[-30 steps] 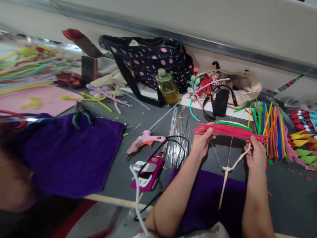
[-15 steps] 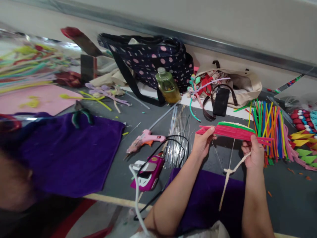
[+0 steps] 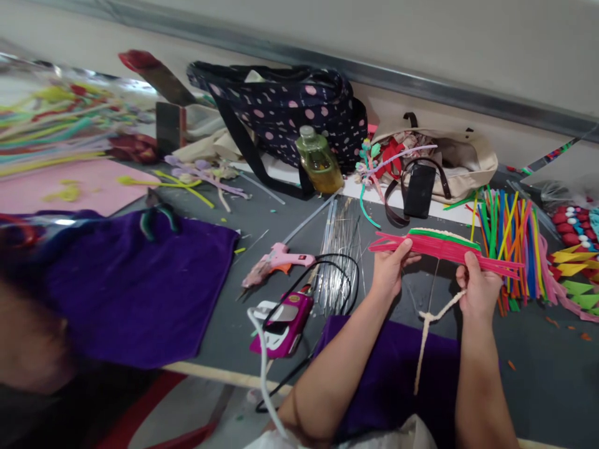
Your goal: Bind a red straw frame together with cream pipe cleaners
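Observation:
Between my two hands is a flat row of pink-red pipe cleaners (image 3: 437,248) with a green and a cream strip along its far edge. My left hand (image 3: 390,265) pinches it near the left end, thumb on top. Nearer the right end, my right hand (image 3: 478,284) grips it the same way. Loose pink ends stick out past both hands. From my right hand hangs a cream pipe cleaner (image 3: 427,319), twisted into a fork with a dangling tail. A thin wire runs down from the pink piece. Below lies a purple cloth (image 3: 397,374).
Left of my hands lie a pink glue gun (image 3: 276,262), a magenta-and-white power block (image 3: 283,324) with cables, and wires (image 3: 334,262). Coloured pipe cleaners (image 3: 510,243) are bundled at right. Behind stand a bottle (image 3: 319,165), a polka-dot bag (image 3: 285,112) and a phone (image 3: 418,190).
My left hand has slid slightly right along the pink piece, and its fingers now show beneath it. My right hand has shifted slightly left. More of the pink ends shows outside both hands.

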A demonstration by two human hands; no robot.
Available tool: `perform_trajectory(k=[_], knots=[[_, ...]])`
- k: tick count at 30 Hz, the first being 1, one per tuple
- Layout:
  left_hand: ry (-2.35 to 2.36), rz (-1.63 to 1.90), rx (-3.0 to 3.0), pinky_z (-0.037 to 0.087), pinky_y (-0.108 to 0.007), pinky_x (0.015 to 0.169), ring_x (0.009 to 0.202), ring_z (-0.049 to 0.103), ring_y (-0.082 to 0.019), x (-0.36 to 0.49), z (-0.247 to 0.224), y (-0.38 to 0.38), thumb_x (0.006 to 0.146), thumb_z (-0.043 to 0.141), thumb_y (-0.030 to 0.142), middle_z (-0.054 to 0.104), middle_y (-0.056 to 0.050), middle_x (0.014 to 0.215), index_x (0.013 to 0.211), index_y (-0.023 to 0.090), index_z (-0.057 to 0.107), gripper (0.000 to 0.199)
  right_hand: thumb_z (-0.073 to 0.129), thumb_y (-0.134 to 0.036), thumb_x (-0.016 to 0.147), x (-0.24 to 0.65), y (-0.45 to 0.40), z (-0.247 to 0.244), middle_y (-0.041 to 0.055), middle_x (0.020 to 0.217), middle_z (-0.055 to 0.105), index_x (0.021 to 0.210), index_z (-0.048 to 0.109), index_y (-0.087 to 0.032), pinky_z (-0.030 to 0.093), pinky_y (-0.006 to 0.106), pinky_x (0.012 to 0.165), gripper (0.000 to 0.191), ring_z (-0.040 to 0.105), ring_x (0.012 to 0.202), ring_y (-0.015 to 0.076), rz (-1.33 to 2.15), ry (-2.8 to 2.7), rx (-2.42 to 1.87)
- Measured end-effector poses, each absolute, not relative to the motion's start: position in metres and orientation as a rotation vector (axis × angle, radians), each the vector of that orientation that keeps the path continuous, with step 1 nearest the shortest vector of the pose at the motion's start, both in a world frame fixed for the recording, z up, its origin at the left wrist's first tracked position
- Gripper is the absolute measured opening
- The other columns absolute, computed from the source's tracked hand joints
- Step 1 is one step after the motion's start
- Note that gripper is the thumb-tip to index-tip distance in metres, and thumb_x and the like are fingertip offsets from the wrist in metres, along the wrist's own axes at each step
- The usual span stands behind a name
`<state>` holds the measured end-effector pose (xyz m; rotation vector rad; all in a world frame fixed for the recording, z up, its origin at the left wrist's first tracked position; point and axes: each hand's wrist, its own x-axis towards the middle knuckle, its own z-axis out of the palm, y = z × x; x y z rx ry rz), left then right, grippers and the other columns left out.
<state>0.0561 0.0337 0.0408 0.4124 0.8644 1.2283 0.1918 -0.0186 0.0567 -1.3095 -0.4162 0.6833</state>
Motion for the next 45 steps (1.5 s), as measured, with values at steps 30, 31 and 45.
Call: perform_trajectory(k=[30, 31, 45], knots=[[0.828, 1.210, 0.383, 0.059, -0.030, 0.060, 0.066, 0.068, -0.017, 0.065, 0.042, 0.030, 0.056, 0.084, 0.027, 0.070, -0.006, 0.077, 0.083, 0.011, 0.065, 0.036, 0.080, -0.033, 0.057, 0.207, -0.006, 0.048, -0.0068, 0.055, 0.055, 0.075, 0.064, -0.016, 0.036, 0.015, 0.034, 0.029, 0.049, 0.043, 0.0060, 0.631, -0.210, -1.306], [0.842, 1.236, 0.377, 0.059, -0.030, 0.060, 0.066, 0.068, -0.017, 0.067, 0.042, 0.030, 0.056, 0.084, 0.027, 0.070, -0.005, 0.077, 0.085, 0.011, 0.065, 0.038, 0.079, -0.033, 0.059, 0.206, -0.006, 0.047, -0.0062, 0.055, 0.055, 0.075, 0.065, -0.016, 0.037, 0.016, 0.035, 0.027, 0.049, 0.043, 0.0064, 0.583, -0.220, -1.328], [0.805, 1.169, 0.428, 0.059, -0.032, 0.062, 0.069, 0.068, -0.018, 0.066, 0.042, 0.031, 0.058, 0.083, 0.027, 0.070, -0.005, 0.078, 0.084, 0.011, 0.066, 0.035, 0.079, -0.038, 0.060, 0.217, -0.003, 0.045, -0.0089, 0.049, 0.047, 0.071, 0.059, -0.018, 0.031, 0.016, 0.032, 0.031, 0.041, 0.040, 0.0055, 0.741, -0.212, -1.342]])
